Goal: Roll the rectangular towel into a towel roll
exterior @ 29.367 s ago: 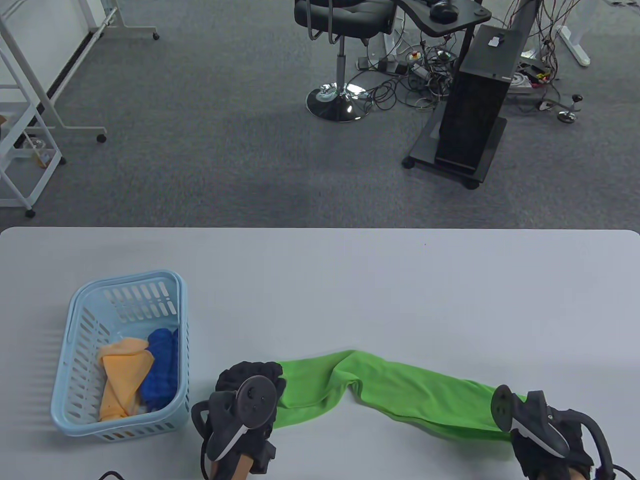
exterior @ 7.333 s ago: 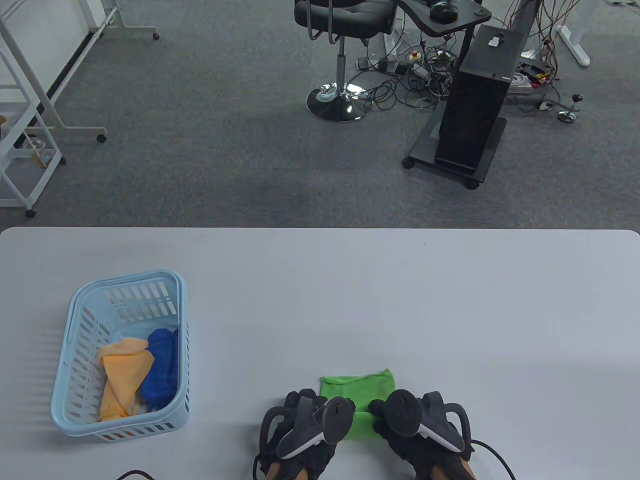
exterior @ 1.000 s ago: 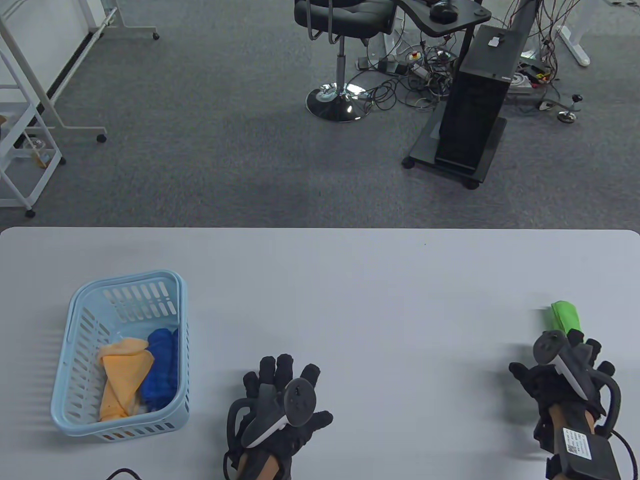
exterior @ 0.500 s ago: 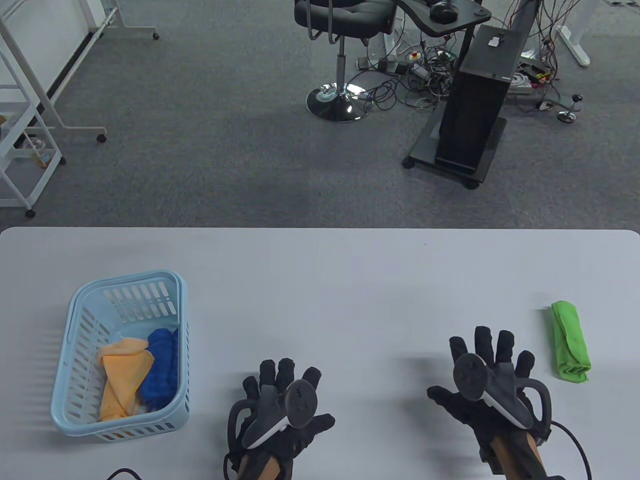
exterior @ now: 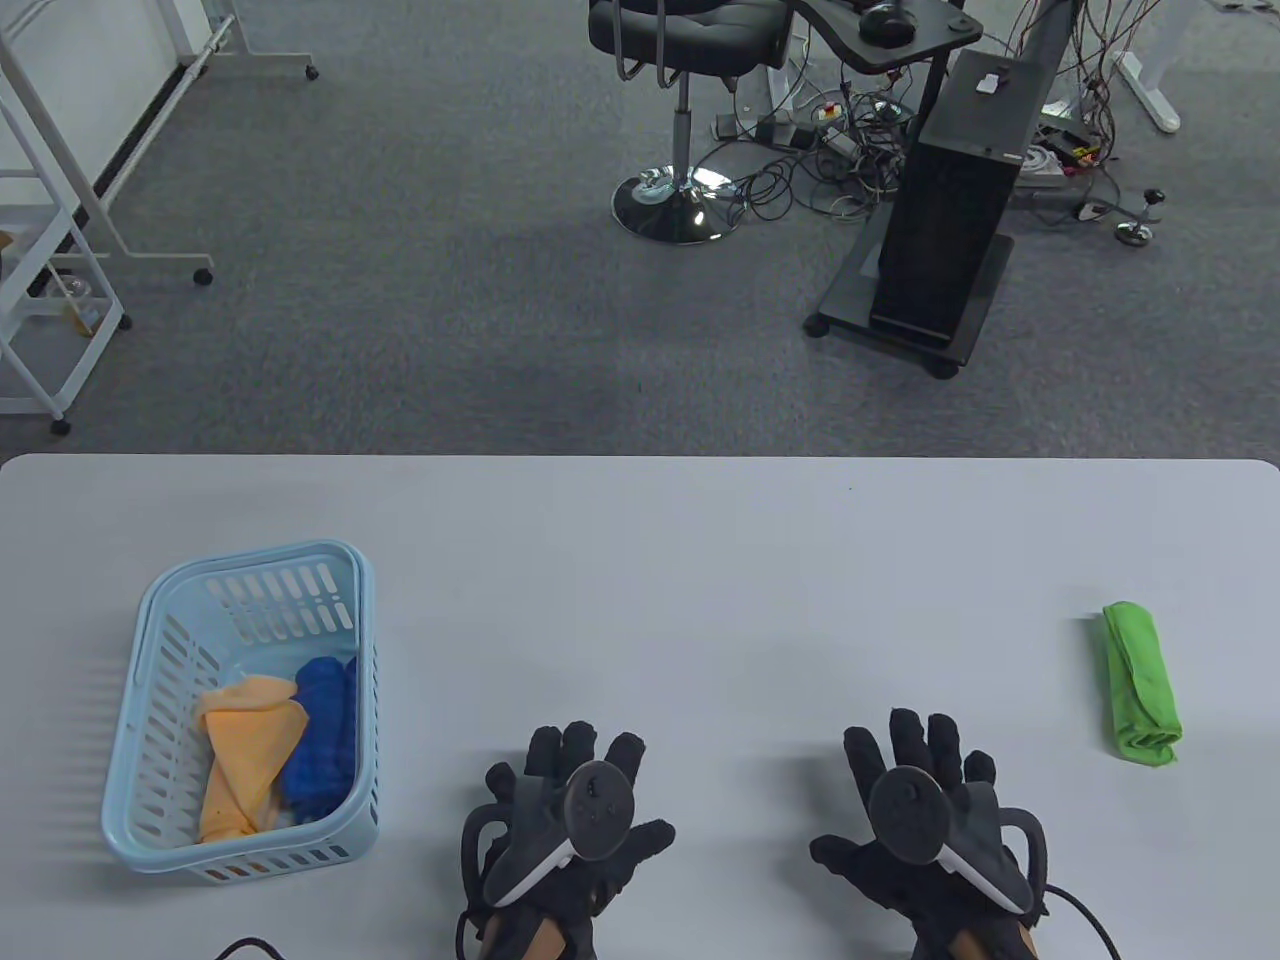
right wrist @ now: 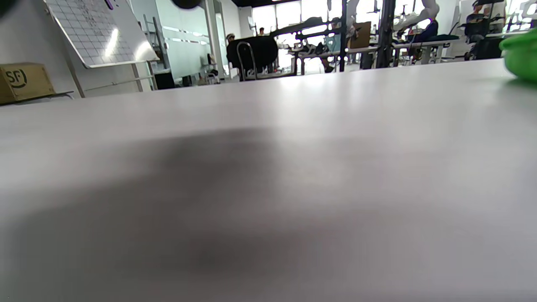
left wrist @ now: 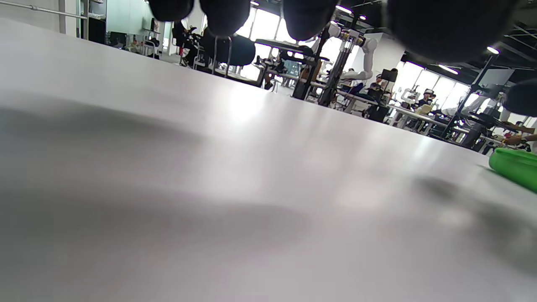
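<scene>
The green towel roll (exterior: 1140, 683) lies on the grey table (exterior: 700, 600) at the far right, its long axis running front to back, with no hand on it. Part of the roll (left wrist: 517, 167) shows at the right edge of the left wrist view, and a corner of the roll (right wrist: 522, 53) at the top right of the right wrist view. My left hand (exterior: 580, 770) rests flat near the table's front edge, fingers spread and empty. My right hand (exterior: 915, 760) lies flat beside it, well left of the roll, also empty.
A light blue basket (exterior: 170, 620) stands at the front left and holds an orange cloth (exterior: 245, 750) and a blue cloth (exterior: 322, 735). Beyond the table's far edge are an office chair (exterior: 680, 120) and a black cabinet on wheels (exterior: 940, 220).
My right hand let go of the green roll at the far right and came back left towards the front middle of the table, spreading flat. The left hand barely moved.
</scene>
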Motion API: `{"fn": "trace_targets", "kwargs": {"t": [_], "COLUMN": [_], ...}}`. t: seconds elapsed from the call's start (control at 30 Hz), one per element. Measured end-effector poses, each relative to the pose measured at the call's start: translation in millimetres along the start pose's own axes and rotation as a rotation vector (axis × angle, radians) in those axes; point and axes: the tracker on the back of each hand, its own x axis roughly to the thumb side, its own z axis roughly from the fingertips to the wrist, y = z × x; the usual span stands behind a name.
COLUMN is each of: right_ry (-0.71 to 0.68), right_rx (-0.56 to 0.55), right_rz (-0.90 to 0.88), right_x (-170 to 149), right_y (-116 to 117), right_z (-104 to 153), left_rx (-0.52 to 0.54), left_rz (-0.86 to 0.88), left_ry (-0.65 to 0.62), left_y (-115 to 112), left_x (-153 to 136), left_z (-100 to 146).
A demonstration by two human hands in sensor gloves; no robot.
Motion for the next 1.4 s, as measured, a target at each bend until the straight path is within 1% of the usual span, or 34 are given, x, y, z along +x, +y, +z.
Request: {"fn": "trace_targets", "kwargs": {"t": [0.07, 0.13, 0.17, 0.27, 0.3, 0.33, 0.4, 0.43, 0.47, 0.5, 0.57, 0.67, 0.73, 0.77, 0.8, 0.83, 0.93, 1.07, 1.23, 1.33, 1.4], "right_ry": [0.002, -0.002, -0.003, -0.001, -0.003, -0.002, -0.001, -0.001, 0.0, -0.001, 0.003, 0.013, 0.015, 0.016, 0.016, 0.018, 0.025, 0.029, 0.046, 0.061, 0.071], "right_rx": [-0.004, -0.011, -0.008, -0.001, 0.001, 0.005, 0.004, 0.005, 0.005, 0.005, 0.014, 0.026, 0.034, 0.04, 0.049, 0.059, 0.075, 0.089, 0.121, 0.137, 0.145], "right_rz": [0.006, 0.021, 0.023, 0.003, -0.01, -0.018, -0.022, -0.021, -0.019, -0.019, -0.018, -0.02, -0.014, -0.01, -0.009, -0.012, -0.019, -0.011, -0.009, -0.009, -0.013], "right_x": [0, 0, 0, 1, 1, 0, 0, -1, -2, -2, -4, -6, -6, -6, -6, -7, -7, -7, -10, -13, -15], "right_y": [1, 3, 3, 3, 3, 3, 2, 2, 2, 2, 2, 3, 4, 5, 6, 7, 9, 9, 11, 12, 13], "right_z": [0, 0, 0, -2, -3, -3, -4, -4, -3, -3, -3, -6, -7, -7, -8, -8, -9, -9, -10, -11, -12], "left_rx": [0.007, 0.067, 0.079, 0.111, 0.131, 0.141, 0.145, 0.144, 0.151, 0.147, 0.103, 0.09, 0.039, -0.009, -0.035, -0.062, -0.128, -0.202, -0.292, -0.337, -0.387], "left_rz": [-0.02, 0.004, 0.018, 0.032, 0.042, 0.052, 0.066, 0.068, 0.064, 0.058, 0.045, 0.031, 0.037, 0.048, 0.061, 0.068, 0.058, -0.007, -0.042, -0.111, -0.11], "left_ry": [0.008, 0.016, 0.021, 0.081, 0.103, 0.125, 0.207, 0.229, 0.264, 0.293, 0.404, 0.515, 0.615, 0.71, 0.763, 0.803, 0.875, 0.919, 0.965, 0.965, 0.965], "left_y": [4, 12, 17, 52, 70, 83, 119, 131, 147, 157, 185, 207, 210, 209, 206, 200, 184, 167, 150, 139, 131], "left_x": [2, 4, 5, 1, -4, -9, -28, -36, -49, -58, -90, -126, -148, -161, -169, -182, -205, -223, -242, -253, -261], "left_z": [1, 5, 4, 3, 1, 0, -4, -4, -5, -6, -7, -7, -8, -8, -9, -12, -22, -36, -54, -64, -68]}}
